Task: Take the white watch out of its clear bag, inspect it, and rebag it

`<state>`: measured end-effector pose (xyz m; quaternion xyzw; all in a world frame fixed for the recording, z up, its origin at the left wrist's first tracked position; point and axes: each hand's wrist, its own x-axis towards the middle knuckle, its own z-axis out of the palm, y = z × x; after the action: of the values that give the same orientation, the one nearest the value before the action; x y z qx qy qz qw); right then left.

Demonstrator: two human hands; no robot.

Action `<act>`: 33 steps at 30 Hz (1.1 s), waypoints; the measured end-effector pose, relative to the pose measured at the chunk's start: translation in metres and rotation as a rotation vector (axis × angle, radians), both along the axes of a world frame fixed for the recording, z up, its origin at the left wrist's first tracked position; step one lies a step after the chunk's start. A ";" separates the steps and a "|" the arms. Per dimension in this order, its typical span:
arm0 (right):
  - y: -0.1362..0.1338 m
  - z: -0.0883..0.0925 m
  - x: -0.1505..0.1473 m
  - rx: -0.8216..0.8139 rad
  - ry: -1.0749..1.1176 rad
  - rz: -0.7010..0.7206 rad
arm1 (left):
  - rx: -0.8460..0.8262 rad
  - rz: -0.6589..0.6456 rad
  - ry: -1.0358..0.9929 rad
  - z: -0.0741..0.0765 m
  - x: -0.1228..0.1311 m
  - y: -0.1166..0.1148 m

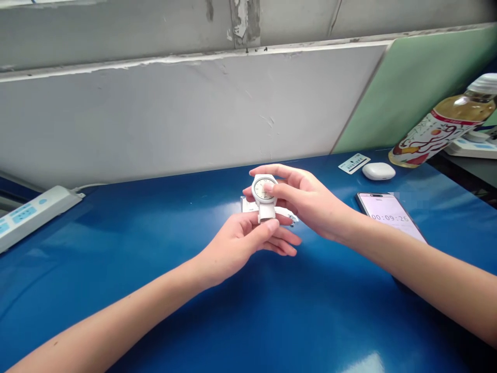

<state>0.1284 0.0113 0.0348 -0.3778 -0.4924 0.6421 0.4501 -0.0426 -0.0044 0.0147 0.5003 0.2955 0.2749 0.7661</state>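
A white wristwatch (259, 187) with a round pale dial is held up between my two hands above the blue table. My right hand (301, 192) grips the watch case, its thumb lying over the dial and its fingers behind. With thumb and forefinger, my left hand (248, 235) pinches the end of the white strap below the case; its other fingers stretch out to the right. Behind the hands lies a white item (248, 204), mostly hidden, with a small patterned end showing by the right palm. I cannot make out what it is.
On the right of the blue table (155, 248) lie a phone (388, 207) showing a timer, a white rounded case (378, 171) and a card (354, 163). A drink bottle (442, 127) stands at the far right. At the left edge lies a power strip (39, 215). A wall panel (174, 114) closes the back.
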 end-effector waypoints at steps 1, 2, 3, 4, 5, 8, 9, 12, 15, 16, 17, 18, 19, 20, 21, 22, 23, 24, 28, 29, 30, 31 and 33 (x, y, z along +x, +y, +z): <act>0.000 0.000 0.000 -0.016 0.019 0.014 | -0.022 -0.004 -0.009 -0.001 0.000 0.000; -0.001 0.000 0.000 -0.028 0.028 0.023 | -0.044 -0.007 -0.021 -0.002 0.000 0.000; -0.001 0.000 0.000 -0.038 0.029 0.027 | -0.064 -0.007 -0.031 -0.003 0.000 0.001; -0.001 0.000 -0.001 -0.047 0.027 0.022 | -0.078 -0.009 -0.036 -0.003 0.000 0.001; -0.001 0.000 -0.001 -0.058 0.029 0.016 | -0.086 -0.014 -0.032 -0.004 0.000 0.001; -0.001 0.001 -0.001 -0.085 0.078 0.012 | -0.069 -0.037 0.002 -0.005 0.001 0.000; 0.000 0.002 -0.001 -0.098 0.110 0.024 | -0.064 -0.043 0.010 -0.006 0.002 0.000; 0.000 0.004 0.000 -0.161 0.221 0.090 | -0.095 -0.058 0.011 -0.009 0.004 -0.004; 0.002 0.006 0.000 -0.273 0.277 0.126 | -0.156 -0.066 0.011 -0.014 0.006 -0.008; 0.003 0.006 0.000 -0.321 0.268 0.120 | -0.164 -0.075 0.008 -0.016 0.006 -0.009; 0.005 0.005 0.000 -0.371 0.246 0.108 | -0.165 -0.086 0.003 -0.016 0.007 -0.009; 0.006 0.005 0.001 -0.422 0.218 0.096 | -0.160 -0.097 -0.003 -0.017 0.007 -0.010; 0.007 0.004 0.001 -0.471 0.188 0.088 | -0.149 -0.108 -0.009 -0.017 0.007 -0.011; 0.009 0.003 0.002 -0.513 0.166 0.083 | -0.136 -0.115 -0.016 -0.016 0.007 -0.011; 0.009 0.003 0.002 -0.542 0.159 0.083 | -0.122 -0.118 -0.022 -0.016 0.006 -0.011; 0.009 0.002 0.002 -0.556 0.168 0.088 | -0.108 -0.119 -0.026 -0.016 0.006 -0.011; 0.009 0.002 0.002 -0.557 0.187 0.098 | -0.099 -0.121 -0.026 -0.015 0.006 -0.011; 0.008 0.003 0.002 -0.548 0.208 0.112 | -0.096 -0.121 -0.024 -0.016 0.006 -0.011; 0.004 0.005 0.002 -0.503 0.275 0.161 | -0.124 -0.088 -0.008 -0.019 0.006 -0.011; 0.003 0.005 0.001 -0.497 0.296 0.160 | -0.132 -0.075 -0.006 -0.020 0.006 -0.011; 0.003 0.006 0.001 -0.495 0.318 0.155 | -0.141 -0.066 -0.005 -0.021 0.006 -0.010; 0.003 0.006 0.001 -0.496 0.335 0.150 | -0.151 -0.061 -0.004 -0.021 0.007 -0.010; 0.002 0.007 0.000 -0.495 0.358 0.149 | -0.172 -0.053 -0.003 -0.022 0.008 -0.010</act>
<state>0.1286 0.0137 0.0415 -0.3197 -0.2605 0.8299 0.3759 -0.0350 -0.0148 -0.0070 0.4399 0.3035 0.2288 0.8136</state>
